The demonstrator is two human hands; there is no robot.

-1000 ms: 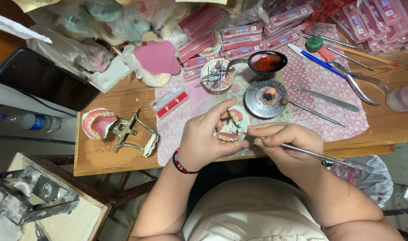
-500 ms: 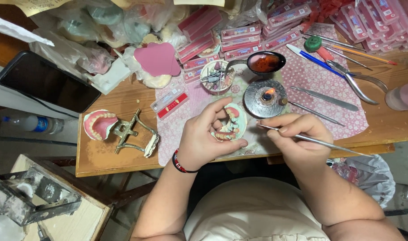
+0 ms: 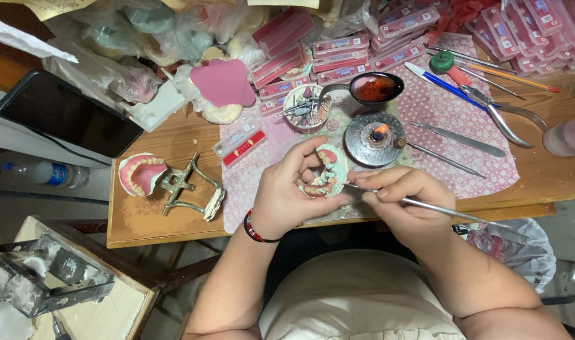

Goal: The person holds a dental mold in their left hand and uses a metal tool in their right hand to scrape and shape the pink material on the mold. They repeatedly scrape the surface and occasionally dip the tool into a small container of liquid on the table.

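Note:
My left hand (image 3: 286, 192) grips a denture model (image 3: 325, 171), pink wax with white teeth on a pale green base, held just above the pink dotted cloth (image 3: 451, 119). My right hand (image 3: 404, 198) holds a thin metal wax tool (image 3: 438, 208) like a pen. Its tip touches the lower edge of the denture model. A small lit burner (image 3: 375, 137) with an orange flame stands directly behind both hands.
A spoon of dark red wax (image 3: 374, 88) and a cup of tools (image 3: 306, 107) sit behind the burner. Metal instruments, pliers (image 3: 498, 113) and a blue pen lie right. A second denture on a brass articulator (image 3: 174, 186) rests left, near a black phone (image 3: 64, 113).
My right hand swung the tool tip up toward the burner flame and then brought it back to the denture model. My left hand kept the model nearly still.

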